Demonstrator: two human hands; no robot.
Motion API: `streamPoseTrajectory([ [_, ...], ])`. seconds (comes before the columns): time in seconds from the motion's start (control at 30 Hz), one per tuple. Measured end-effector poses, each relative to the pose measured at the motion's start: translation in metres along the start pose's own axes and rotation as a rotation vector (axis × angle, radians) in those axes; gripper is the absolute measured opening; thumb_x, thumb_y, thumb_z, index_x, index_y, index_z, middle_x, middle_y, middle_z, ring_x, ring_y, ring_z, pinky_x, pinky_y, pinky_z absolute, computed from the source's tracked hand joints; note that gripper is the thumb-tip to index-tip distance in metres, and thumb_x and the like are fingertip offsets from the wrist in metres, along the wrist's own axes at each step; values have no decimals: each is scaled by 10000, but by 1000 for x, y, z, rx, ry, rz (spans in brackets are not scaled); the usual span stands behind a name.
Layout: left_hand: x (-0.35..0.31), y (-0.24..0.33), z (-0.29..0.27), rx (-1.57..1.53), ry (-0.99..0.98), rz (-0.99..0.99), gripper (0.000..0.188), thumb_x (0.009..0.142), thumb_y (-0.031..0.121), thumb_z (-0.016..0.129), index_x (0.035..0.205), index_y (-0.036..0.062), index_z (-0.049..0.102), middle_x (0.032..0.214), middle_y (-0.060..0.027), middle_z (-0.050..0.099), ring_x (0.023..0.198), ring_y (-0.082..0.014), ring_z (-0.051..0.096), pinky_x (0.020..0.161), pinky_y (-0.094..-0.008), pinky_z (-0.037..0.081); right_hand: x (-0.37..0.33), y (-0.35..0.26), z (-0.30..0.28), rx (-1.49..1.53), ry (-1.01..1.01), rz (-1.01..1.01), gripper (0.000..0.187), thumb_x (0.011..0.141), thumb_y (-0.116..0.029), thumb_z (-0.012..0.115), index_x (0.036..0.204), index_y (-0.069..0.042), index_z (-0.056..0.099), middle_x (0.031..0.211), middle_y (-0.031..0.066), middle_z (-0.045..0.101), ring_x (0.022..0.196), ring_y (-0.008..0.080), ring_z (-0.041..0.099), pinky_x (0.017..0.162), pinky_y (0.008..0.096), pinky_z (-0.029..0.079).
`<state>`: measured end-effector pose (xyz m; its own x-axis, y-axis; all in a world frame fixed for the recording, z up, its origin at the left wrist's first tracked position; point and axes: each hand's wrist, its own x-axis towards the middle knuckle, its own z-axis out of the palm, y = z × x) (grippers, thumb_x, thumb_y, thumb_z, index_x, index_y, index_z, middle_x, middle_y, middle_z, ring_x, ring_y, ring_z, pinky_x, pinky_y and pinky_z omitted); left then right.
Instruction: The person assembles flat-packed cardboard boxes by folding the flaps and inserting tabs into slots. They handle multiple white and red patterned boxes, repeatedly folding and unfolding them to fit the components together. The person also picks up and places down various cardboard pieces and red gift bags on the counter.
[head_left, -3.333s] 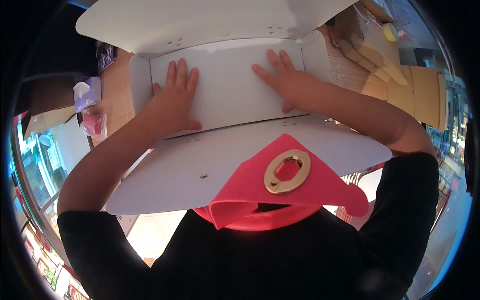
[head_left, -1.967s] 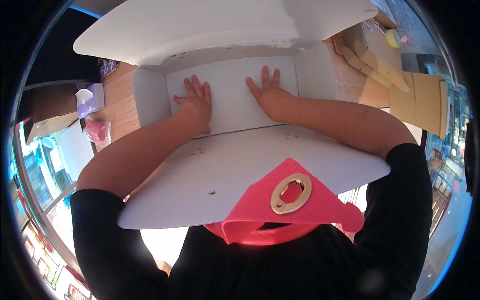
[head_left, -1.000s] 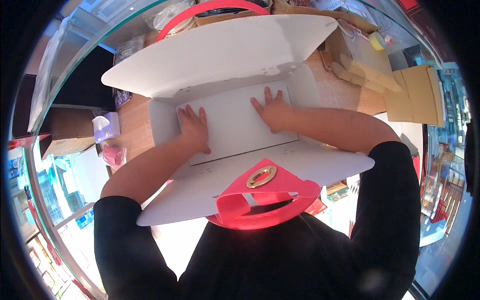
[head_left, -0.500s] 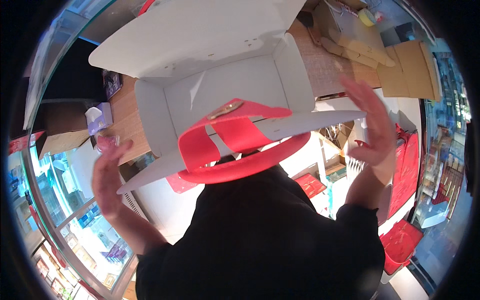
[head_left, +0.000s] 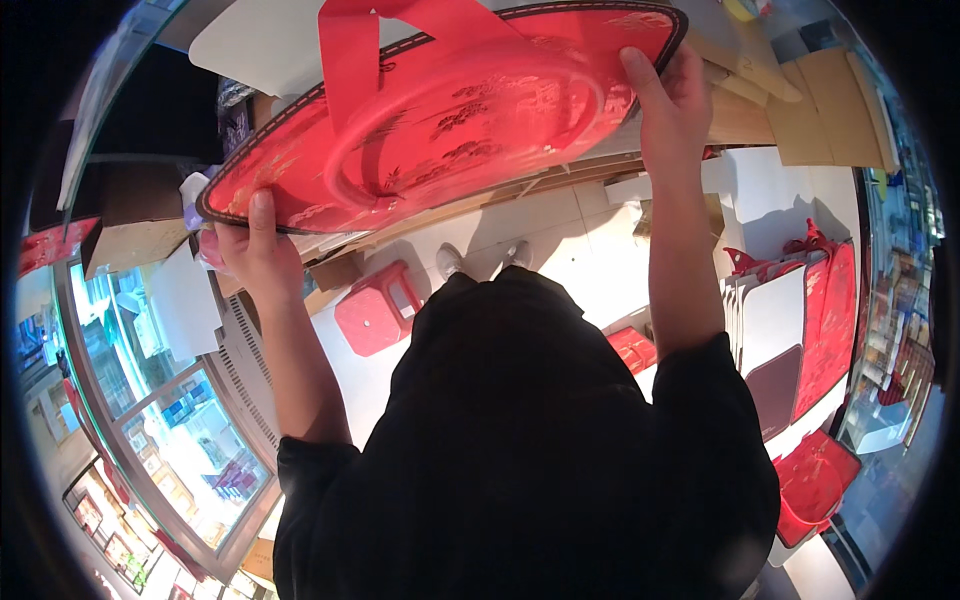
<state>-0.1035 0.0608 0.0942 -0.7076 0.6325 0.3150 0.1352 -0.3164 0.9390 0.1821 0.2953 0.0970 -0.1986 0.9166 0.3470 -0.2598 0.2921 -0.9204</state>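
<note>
A red panel (head_left: 470,120) with a gold-and-dark print and dark stitched edging fills the top of the view. It belongs to a gift box with a white inside. On its face are a rounded red handle (head_left: 345,170) and a wide red strap (head_left: 350,70). My left hand (head_left: 262,250) grips the panel's lower left corner, thumb on the printed face. At the right end my right hand (head_left: 675,110) grips the edge, its thumb also on the face. The fingers of both hands are partly hidden behind the panel.
A white flap (head_left: 260,50) lies behind the panel. Cardboard boxes (head_left: 830,110) stand at the far right. A red stool (head_left: 375,315) is on the floor by my feet. Red printed boxes (head_left: 825,330) stand at the right, and a glass showcase (head_left: 180,420) is at the left.
Both hands have closed on the panel from being apart at its sides. The panel has tilted so its red printed face shows, covering the open white box interior.
</note>
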Motion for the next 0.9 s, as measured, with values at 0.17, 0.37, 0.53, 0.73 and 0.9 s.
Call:
streamPoseTrajectory([
  [0.17,-44,1,28,361,-42,329,272,877,134,578,1095,-18,526,1058,-127,600,919,-171,565,824,-295,437,-30,-14,0,-62,228,16,585,853,-218,609,1326,-42,313,1271,129,434,1112,205,474,902,354,415],
  [0.37,-74,22,83,328,-600,644,308,775,74,609,1078,30,577,959,-192,634,795,-287,631,693,-340,521,-99,-67,2,552,45,415,840,820,-459,569,1423,-118,93,1381,156,282,1240,303,353,965,462,374],
  [0.53,-87,32,128,370,-854,654,458,695,96,653,1140,140,550,1202,-181,507,992,-297,564,838,-404,478,-109,-106,21,368,-26,327,918,774,-467,612,1414,-70,87,1372,148,295,1235,296,369,1010,432,324],
  [0.73,-83,49,117,335,-1099,600,439,744,154,645,1166,140,523,1267,-163,450,1117,-312,489,923,-461,421,-109,-125,48,-110,158,322,662,771,-170,544,1355,0,285,1284,163,435,1139,215,449,939,311,355],
  [0.9,-62,76,54,-194,-1140,672,281,792,80,585,1069,31,581,1064,-154,583,948,-254,587,827,-388,485,-112,-128,38,-151,237,368,400,824,-89,508,1208,17,483,1068,85,589,916,124,563,808,241,421],
])
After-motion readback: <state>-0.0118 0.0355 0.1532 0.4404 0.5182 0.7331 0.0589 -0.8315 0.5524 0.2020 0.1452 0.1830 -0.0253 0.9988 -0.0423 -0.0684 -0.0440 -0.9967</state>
